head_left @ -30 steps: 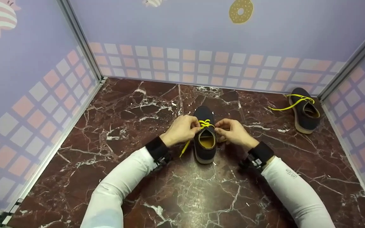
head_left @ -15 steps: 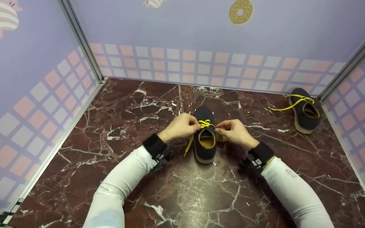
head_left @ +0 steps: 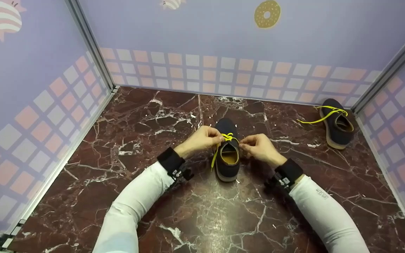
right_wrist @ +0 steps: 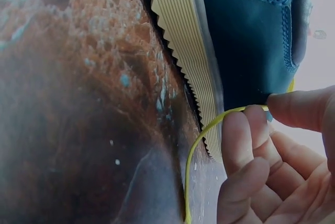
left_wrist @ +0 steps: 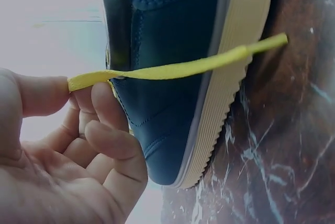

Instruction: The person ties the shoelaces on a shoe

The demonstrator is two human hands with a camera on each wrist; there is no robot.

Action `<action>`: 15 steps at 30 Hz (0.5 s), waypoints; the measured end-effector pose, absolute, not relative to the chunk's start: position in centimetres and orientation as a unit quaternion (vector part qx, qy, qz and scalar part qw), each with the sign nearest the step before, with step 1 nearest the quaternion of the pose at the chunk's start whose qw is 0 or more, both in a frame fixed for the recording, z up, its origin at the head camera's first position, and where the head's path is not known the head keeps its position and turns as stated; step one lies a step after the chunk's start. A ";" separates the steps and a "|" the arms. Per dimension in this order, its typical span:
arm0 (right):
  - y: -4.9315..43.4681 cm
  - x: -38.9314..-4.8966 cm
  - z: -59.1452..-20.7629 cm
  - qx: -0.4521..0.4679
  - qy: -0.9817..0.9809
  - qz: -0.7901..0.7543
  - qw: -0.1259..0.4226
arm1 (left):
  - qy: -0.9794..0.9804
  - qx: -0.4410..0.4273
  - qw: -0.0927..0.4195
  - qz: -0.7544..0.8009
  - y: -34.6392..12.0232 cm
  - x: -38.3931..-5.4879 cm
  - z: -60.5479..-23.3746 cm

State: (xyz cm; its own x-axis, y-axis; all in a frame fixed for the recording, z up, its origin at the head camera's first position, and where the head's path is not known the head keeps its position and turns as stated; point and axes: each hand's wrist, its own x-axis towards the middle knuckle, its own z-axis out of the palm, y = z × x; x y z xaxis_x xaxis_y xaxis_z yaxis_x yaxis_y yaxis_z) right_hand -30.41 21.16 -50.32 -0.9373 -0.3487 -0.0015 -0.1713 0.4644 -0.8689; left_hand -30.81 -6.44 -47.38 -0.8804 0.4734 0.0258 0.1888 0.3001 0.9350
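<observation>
A dark shoe (head_left: 227, 172) with a tan insole stands on the floor, toe pointing away, between my two hands. Yellow laces (head_left: 227, 136) cross over its tongue. On the shoe's left side my left hand (head_left: 204, 140) pinches one shoelace between thumb and fingers; in the left wrist view the lace's loose end (left_wrist: 183, 69) runs across the shoe's side, past the ribbed cream sole (left_wrist: 230, 77). From the right, my right hand (head_left: 259, 147) pinches the other lace end, whose yellow tail (right_wrist: 191, 156) curves down toward the floor in the right wrist view.
A second dark shoe (head_left: 341, 131) with loose yellow laces (head_left: 313, 122) stands at the far right, near the corner. Printed panels (head_left: 188, 35) enclose the reddish-brown marbled floor (head_left: 153, 116) at the back and on both sides.
The left hand has shifted very slightly, and its dangling lace end has swung right, closer to the shoe. My right hand stays nearly in place, still pinching its lace.
</observation>
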 end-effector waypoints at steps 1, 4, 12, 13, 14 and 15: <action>21.1 -30.4 -50.3 -0.154 0.852 -0.493 0.088 | 0.790 0.208 0.130 0.562 -6.4 -30.8 -47.4; 21.1 -30.3 -50.3 -0.157 0.853 -0.490 0.085 | 0.768 0.202 0.145 0.590 -6.3 -30.8 -47.6; 21.1 -30.3 -50.3 -0.152 0.858 -0.484 0.084 | 0.728 0.169 0.171 0.642 -6.1 -30.7 -48.1; 21.1 -30.4 -50.3 -0.151 0.858 -0.484 0.085 | 0.725 0.164 0.174 0.646 -6.1 -30.6 -48.1; 21.1 -30.4 -50.4 -0.151 0.858 -0.484 0.085 | 0.722 0.157 0.179 0.649 -6.1 -30.6 -48.1; 21.1 -30.4 -50.4 -0.151 0.858 -0.484 0.085 | 0.719 0.154 0.183 0.652 -6.1 -30.6 -48.1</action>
